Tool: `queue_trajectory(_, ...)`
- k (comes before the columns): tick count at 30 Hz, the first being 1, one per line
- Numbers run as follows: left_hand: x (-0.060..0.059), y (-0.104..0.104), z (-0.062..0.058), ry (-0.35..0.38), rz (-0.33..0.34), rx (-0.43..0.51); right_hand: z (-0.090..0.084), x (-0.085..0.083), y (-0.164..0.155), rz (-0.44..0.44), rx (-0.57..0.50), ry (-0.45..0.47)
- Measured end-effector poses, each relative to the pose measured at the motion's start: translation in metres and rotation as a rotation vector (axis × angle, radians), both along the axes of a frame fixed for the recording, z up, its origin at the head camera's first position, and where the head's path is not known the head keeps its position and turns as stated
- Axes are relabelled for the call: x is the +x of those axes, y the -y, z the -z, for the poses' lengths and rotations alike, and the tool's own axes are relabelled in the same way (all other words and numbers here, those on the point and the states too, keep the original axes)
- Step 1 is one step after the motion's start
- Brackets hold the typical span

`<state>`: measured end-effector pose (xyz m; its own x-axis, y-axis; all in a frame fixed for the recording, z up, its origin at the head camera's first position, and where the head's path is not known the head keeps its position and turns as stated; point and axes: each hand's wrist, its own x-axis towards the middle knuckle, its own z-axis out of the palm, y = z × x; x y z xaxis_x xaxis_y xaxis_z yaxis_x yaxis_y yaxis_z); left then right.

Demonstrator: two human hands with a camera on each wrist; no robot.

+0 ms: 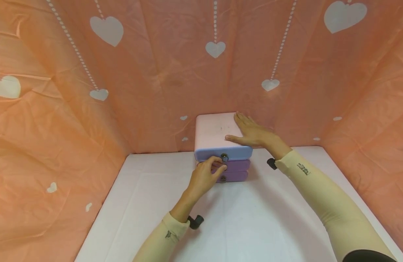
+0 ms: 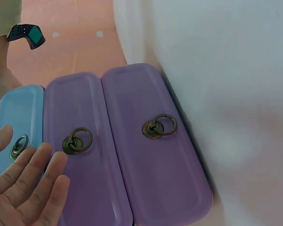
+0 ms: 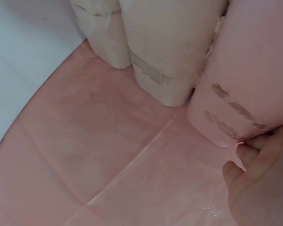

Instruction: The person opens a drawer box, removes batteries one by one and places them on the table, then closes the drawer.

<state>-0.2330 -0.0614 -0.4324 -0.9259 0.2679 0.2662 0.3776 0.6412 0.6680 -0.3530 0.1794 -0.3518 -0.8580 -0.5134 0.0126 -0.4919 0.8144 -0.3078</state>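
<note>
Basically, from the left, the first weak spot is the left hand (image 1: 204, 177): its fingers are spread, thumb apart, on either side of the ring (image 1: 224, 158) on the blue drawer (image 1: 240, 153), and nothing looks pinched. Whether a fingertip touches the metal is hard to make out. The ring is small and thin, so a pull on so loose a hold could let it slip out of the fingers. Just below sit the upper purple drawer (image 1: 239, 166) and the lower purple drawer (image 1: 236, 176), each with a similar ring; a low reach might catch the wrong one. All three fronts look closed. The drawer box (image 1: 212, 127) itself stands at the back of the white table (image 1: 139, 207), close up against the orange cloth (image 1: 168, 83). Seen from behind, it is a stack of separate cases, with tape (image 3: 151, 70) on the middle case (image 3: 167, 47) and narrow gaps between them, so a hard tug could shift the pink top or drag the whole stack forward on a smooth-looking surface. Furthest right, the right hand (image 1: 252, 133) lies open on the top, fingers reaching the rear edge; it grips nothing, and if it pressed too lightly or off-centre, the box could twist or tip.
</note>
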Motion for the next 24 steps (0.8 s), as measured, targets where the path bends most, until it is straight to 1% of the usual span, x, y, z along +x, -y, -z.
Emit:
queue_trajectory(9,-0.002,-0.007,0.002,-0.035,-0.032,0.032,-0.002,0.001,0.000,-0.003,-0.013,0.027)
queue_trajectory(13,-0.004,-0.008,0.002,-0.030,-0.035,0.058,-0.004,0.000,0.001,-0.004,-0.020,0.022)
queue_trajectory(18,-0.007,-0.010,0.003,-0.020,-0.043,0.078,-0.005,-0.001,0.000,-0.008,0.007,0.000)
queue_trajectory(24,-0.008,-0.013,0.004,-0.028,-0.058,0.128,-0.007,0.000,0.001,-0.011,0.011,0.009)
